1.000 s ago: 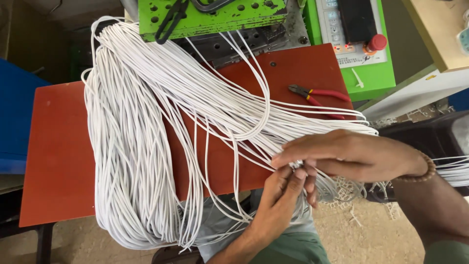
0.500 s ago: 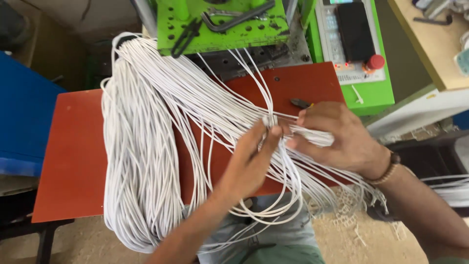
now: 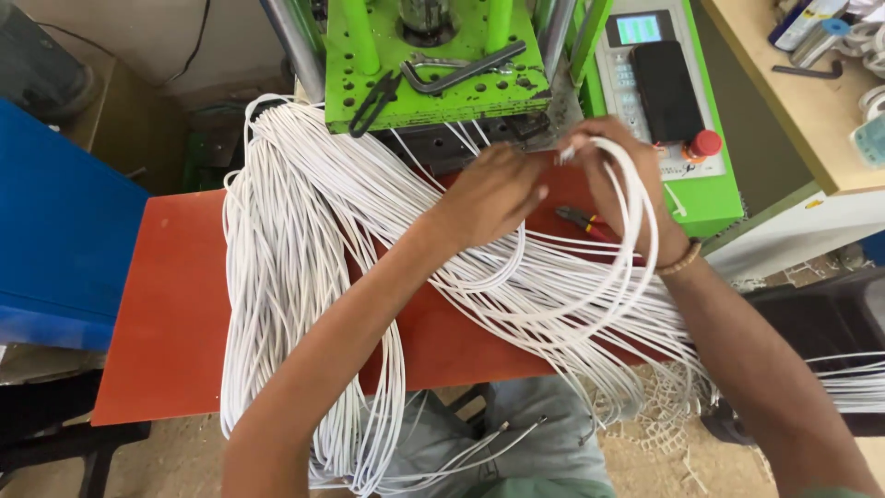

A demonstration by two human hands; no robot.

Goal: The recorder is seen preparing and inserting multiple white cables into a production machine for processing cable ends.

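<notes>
A thick bundle of white cables (image 3: 295,240) lies looped across a red table (image 3: 175,314) and hangs over its near edge. My right hand (image 3: 619,180) is up by the green machine (image 3: 433,92), pinching a cable end at its fingertips, with a loop of cables curving over the wrist. My left hand (image 3: 493,189) is just left of it, fingers closed around strands of the same cables, close to the machine's dark lower part. Red-handled pliers (image 3: 585,221) lie on the table between my forearms, partly hidden by cables.
Black snips (image 3: 373,101) and a metal hex key (image 3: 461,66) rest on the machine's perforated green plate. A control panel (image 3: 664,88) with a red button (image 3: 705,143) stands at the right. A blue block (image 3: 55,221) is on the left, a wooden bench (image 3: 784,92) on the right.
Both hands have moved from the table's near edge up and away to the machine, carrying cable strands. A loop now arcs over my right wrist.
</notes>
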